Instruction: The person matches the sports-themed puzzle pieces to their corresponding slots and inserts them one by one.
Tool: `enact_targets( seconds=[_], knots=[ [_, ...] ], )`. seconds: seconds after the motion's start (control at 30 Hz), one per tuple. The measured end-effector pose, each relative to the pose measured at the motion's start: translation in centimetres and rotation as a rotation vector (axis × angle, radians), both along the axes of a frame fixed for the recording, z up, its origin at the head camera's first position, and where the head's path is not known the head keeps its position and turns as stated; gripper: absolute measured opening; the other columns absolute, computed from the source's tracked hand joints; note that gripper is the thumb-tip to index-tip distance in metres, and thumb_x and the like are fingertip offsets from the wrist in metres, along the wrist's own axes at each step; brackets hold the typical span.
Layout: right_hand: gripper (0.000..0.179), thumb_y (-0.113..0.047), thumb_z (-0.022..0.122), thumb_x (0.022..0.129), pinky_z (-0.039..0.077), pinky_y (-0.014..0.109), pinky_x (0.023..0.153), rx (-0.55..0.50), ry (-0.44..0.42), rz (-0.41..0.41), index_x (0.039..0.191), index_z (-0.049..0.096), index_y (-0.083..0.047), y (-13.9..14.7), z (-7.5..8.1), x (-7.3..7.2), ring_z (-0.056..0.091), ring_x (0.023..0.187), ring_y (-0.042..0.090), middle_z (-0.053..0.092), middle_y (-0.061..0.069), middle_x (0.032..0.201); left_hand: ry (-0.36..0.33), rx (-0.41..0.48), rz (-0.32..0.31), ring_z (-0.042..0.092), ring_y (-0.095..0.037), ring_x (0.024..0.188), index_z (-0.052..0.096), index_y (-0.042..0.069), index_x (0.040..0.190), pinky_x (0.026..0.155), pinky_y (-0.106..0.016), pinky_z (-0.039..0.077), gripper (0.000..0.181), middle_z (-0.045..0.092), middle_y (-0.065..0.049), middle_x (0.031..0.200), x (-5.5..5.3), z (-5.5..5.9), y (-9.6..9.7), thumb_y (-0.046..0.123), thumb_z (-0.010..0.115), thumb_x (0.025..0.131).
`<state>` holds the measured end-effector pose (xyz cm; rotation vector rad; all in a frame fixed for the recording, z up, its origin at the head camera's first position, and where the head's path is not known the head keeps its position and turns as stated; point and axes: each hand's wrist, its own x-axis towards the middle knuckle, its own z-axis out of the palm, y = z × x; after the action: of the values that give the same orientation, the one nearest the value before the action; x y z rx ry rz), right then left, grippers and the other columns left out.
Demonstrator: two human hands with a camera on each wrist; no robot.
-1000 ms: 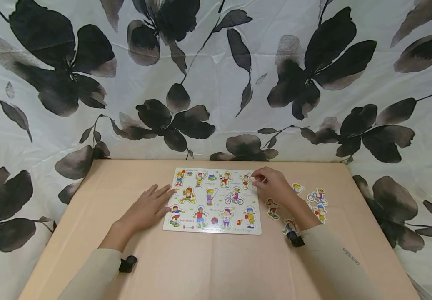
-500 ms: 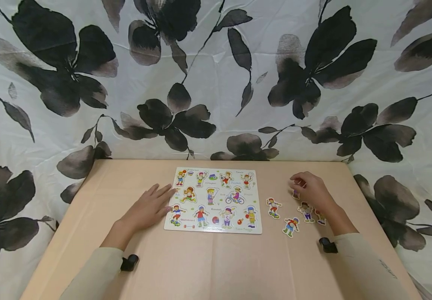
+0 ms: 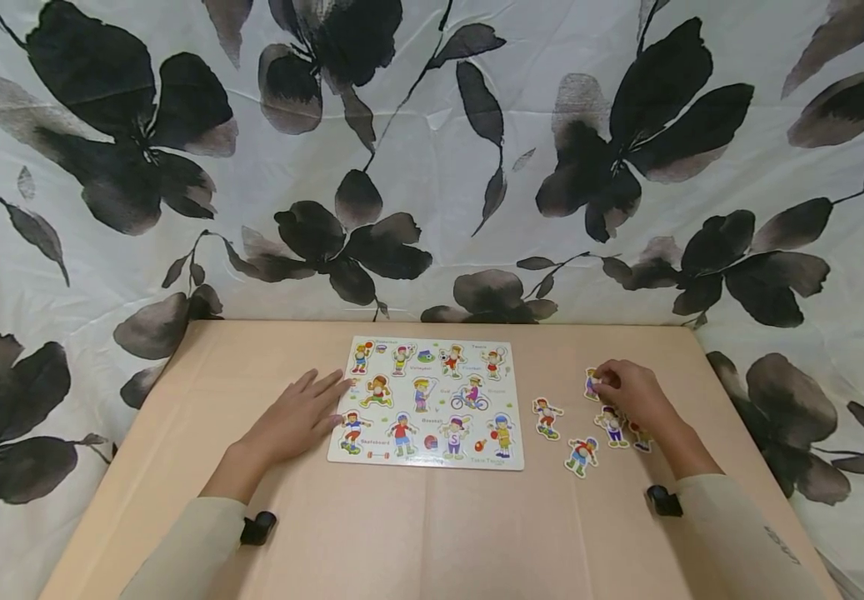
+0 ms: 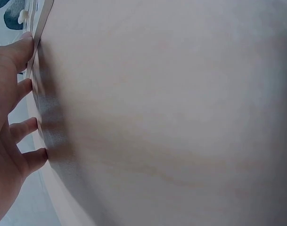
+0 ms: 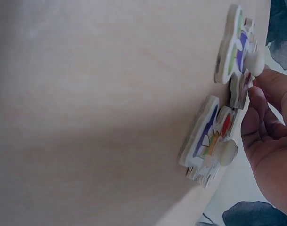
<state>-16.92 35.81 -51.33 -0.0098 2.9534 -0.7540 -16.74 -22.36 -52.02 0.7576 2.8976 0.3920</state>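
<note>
A white puzzle board point(image 3: 435, 421) with cartoon sports figures lies on the table. My left hand point(image 3: 292, 425) rests at its left side, fingers spread, the fingertips right at the board's edge; the left wrist view shows those fingers point(image 4: 24, 129) along the rim. My right hand point(image 3: 636, 393) is right of the board, thumb and forefinger pinching a small figure-shaped puzzle piece point(image 3: 591, 385). Below it lie a purple-and-white puzzle piece point(image 3: 611, 427) and another piece point(image 3: 640, 438), partly covered by the hand. In the right wrist view, pieces with white knobs point(image 5: 228, 153) stand near the fingertips.
Closer to the board lie a skateboarder puzzle piece point(image 3: 547, 418) and a red-and-blue figure piece point(image 3: 581, 457). The pale wooden table point(image 3: 417, 533) ends at a white cloth with dark flowers point(image 3: 342, 242) behind it.
My right hand has left the board's top right corner, moved right to the loose pieces and lowered onto one, pinching it. My left hand has stayed at the board's left edge.
</note>
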Motion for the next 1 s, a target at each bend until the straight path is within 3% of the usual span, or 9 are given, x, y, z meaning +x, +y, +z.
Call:
enact_targets(
  seconds=[0.27, 0.5, 0.8, 1.0],
  knots=[
    [0.016, -0.012, 0.074, 0.096, 0.05, 0.033, 0.07, 0.001, -0.008, 0.001, 0.107, 0.068, -0.001, -0.3, 0.2, -0.1, 0.057, 0.08, 0.022, 0.065, 0.008, 0.089, -0.022, -0.01, 0.007, 0.024, -0.049, 0.155, 0.039, 0.022, 0.161, 0.121, -0.07, 0.026, 0.065, 0.033, -0.006, 0.169, 0.1, 0.1, 0.1, 0.043, 0.06, 0.103],
    [0.016, -0.012, 0.076, 0.095, 0.05, 0.033, 0.07, 0.016, 0.04, 0.036, 0.106, 0.069, -0.003, -1.5, 1.2, -0.5, 0.056, 0.081, 0.023, 0.064, 0.008, 0.089, -0.004, -0.01, -0.002, 0.026, -0.05, 0.154, 0.04, 0.021, 0.161, 0.12, -0.07, 0.027, 0.065, 0.034, -0.007, 0.169, 0.0, 0.5, 0.2, 0.041, 0.062, 0.103],
    [0.013, -0.012, 0.075, 0.095, 0.05, 0.033, 0.072, -0.042, 0.066, 0.055, 0.103, 0.071, -0.003, -5.1, 1.5, -1.3, 0.057, 0.083, 0.022, 0.066, 0.007, 0.088, -0.008, -0.019, -0.002, 0.025, -0.05, 0.154, 0.04, 0.021, 0.161, 0.121, -0.069, 0.027, 0.064, 0.034, -0.007, 0.169, 0.0, 0.3, 0.1, 0.041, 0.061, 0.103],
    [0.014, -0.014, 0.072, 0.097, 0.051, 0.031, 0.075, -0.102, 0.0, 0.038, 0.107, 0.069, -0.006, -8.5, 1.9, -1.5, 0.057, 0.087, 0.022, 0.064, 0.007, 0.092, -0.001, -0.022, -0.006, 0.026, -0.05, 0.154, 0.039, 0.022, 0.161, 0.121, -0.068, 0.028, 0.065, 0.034, -0.007, 0.169, 0.0, 0.1, 0.0, 0.041, 0.061, 0.103]
  ],
)
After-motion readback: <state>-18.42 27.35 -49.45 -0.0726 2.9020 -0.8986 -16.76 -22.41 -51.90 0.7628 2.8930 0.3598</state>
